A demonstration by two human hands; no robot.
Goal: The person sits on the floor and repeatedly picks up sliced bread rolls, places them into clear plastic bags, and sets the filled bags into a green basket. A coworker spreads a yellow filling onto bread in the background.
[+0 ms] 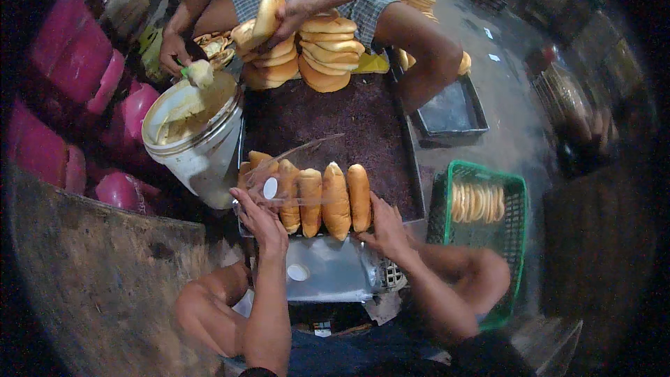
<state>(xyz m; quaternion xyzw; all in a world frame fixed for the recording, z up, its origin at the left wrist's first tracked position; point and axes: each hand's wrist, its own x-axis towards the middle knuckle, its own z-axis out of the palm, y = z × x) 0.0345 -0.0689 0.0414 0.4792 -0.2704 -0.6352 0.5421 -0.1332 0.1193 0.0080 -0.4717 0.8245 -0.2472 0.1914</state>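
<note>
Several long bread rolls (pixel 311 201) lie side by side across the near end of a large dark tray (pixel 335 120). My left hand (pixel 261 220) holds a clear plastic bag (pixel 293 183) with a white oval label, its film spread over the rolls on the left. My right hand (pixel 387 228) rests against the right end of the row, its fingers beside the rightmost roll (pixel 359 196); whether it grips that roll is unclear. Below the tray, between my knees, lies a stack of clear plastic bags (pixel 330 269) with a white oval label.
Opposite, a person holds bread (pixel 267 15) and a spreader with pale filling above a white bucket (pixel 193 131). Stacked flat breads (pixel 327 52) stand at the tray's far end. A green plastic crate (pixel 487 235) with rolls is right, a small metal tray (pixel 453 107) beyond it.
</note>
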